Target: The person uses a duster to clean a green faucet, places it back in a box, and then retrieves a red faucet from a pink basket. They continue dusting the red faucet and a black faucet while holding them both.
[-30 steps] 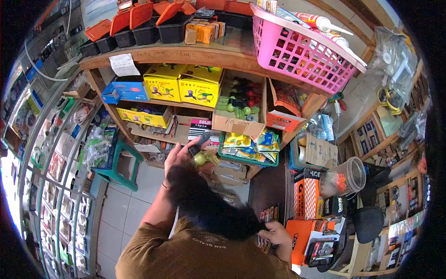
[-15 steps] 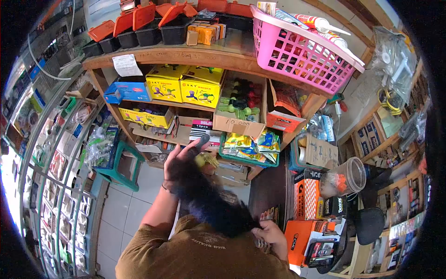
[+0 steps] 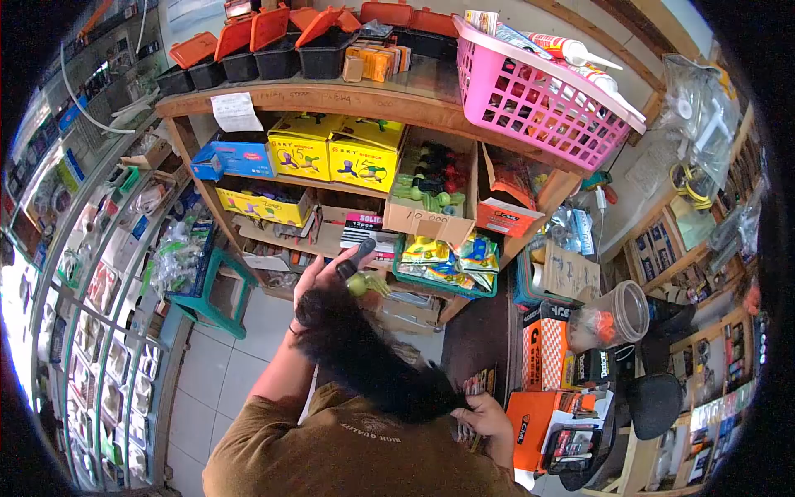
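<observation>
In the head view my left hand (image 3: pixel 315 277) is closed around a translucent green plastic tap (image 3: pixel 367 283) with a black lever, raised in front of the shelf. A fluffy black duster (image 3: pixel 377 356) stretches diagonally across my chest, its upper end lying against my left hand and overlapping the tap's lower side. My right hand (image 3: pixel 489 417) pinches the duster's lower end, close to my brown shirt; the handle itself is hidden. Just beyond the tap, an open cardboard box (image 3: pixel 429 225) on the shelf holds similar taps with black and red levers.
A wooden shelf (image 3: pixel 348 101) stands ahead, with yellow boxes (image 3: pixel 362 164) and a pink basket (image 3: pixel 542 99) of tubes. To the left are a green stool (image 3: pixel 217 291) and glass display racks. Orange boxes (image 3: pixel 530 427) and a clear jar (image 3: pixel 619 315) sit at the right.
The duster's feathers, blurred before, now show sharply and have shifted slightly, uncovering more of the tap. The tap's lever has dipped a little. Both hands keep their hold; the view has shifted slightly.
</observation>
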A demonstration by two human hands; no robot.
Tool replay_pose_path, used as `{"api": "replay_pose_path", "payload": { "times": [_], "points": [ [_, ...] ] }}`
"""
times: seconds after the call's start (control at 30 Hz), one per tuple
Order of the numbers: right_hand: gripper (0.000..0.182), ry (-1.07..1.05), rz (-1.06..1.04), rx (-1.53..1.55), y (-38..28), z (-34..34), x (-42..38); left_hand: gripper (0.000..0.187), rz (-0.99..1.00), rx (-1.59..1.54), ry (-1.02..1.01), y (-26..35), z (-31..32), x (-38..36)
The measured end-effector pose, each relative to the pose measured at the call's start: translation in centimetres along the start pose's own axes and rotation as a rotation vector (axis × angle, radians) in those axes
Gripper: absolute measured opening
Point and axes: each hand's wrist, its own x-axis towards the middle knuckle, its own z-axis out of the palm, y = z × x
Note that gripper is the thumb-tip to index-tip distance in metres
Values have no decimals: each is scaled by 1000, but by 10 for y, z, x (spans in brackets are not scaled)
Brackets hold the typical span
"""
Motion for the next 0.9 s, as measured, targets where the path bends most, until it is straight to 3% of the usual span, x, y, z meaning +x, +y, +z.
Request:
{"api": "replay_pose_path", "payload": {
  "times": [0.03, 0.1, 0.2, 0.3, 0.33, 0.37, 0.4, 0.43, 0.47, 0.5, 0.57, 0.6, 0.63, 0.7, 0.73, 0.77, 0.83, 0.9],
  "points": [
    [36, -2, -3, 0, 6, 2, 1, 64, 3, 2, 0, 1, -6, -1],
    [37, 189, 126, 176, 23, 6, 3, 64, -43, -39, -11, 4, -16, -2],
    [38, 100, 157, -102, 26, -2, -1, 64, -8, -15, -7, 2, -3, -5],
    [39, 132, 37, -2, 46, -1, 1, 62, -11, -34, -36, 1, -14, -3],
    [37, 162, 193, -39, 20, -1, 1, 62, -42, -15, -20, 3, -21, -4],
    [37, 163, 192, -41, 10, 2, 1, 62, -74, 2, -5, 3, -31, -3],
    [35, 100, 193, 19, 2, 4, 1, 60, -160, -371, -360, 7, -28, 2],
    [33, 38, 194, 78, -1, 4, 1, 60, -159, -376, -361, 4, -22, 0],
    [31, -44, 140, -137, -3, 1, 1, 60, -88, -190, -184, 0, -14, -5],
    [31, -43, 141, -141, -6, 3, 0, 59, -17, -2, -8, 0, 2, -8],
    [33, -32, -19, 60, -13, 9, -3, 59, -32, 27, -31, 1, -7, -6],
    [33, -26, 111, 124, -5, 5, -3, 60, -18, 2, 26, 0, -5, -7],
    [33, -28, 113, 121, 3, 5, -2, 60, -4, -23, 85, -1, -4, -8],
    [32, 23, 198, 324, 6, 5, 0, 61, 0, -20, 31, -3, -8, -5],
    [31, -60, 307, 59, -10, -1, -1, 62, 2, -13, -24, -5, -12, -4],
    [31, -65, 310, 59, -7, -1, -2, 62, 3, -4, -78, -5, -14, -4],
    [29, -89, 8, 78, 5, 0, -4, 63, -25, -34, -57, -3, -1, -13],
    [26, 2, 118, 159, 13, 0, -4, 63, -52, -112, 148, -1, -4, -16]
  ]
}}
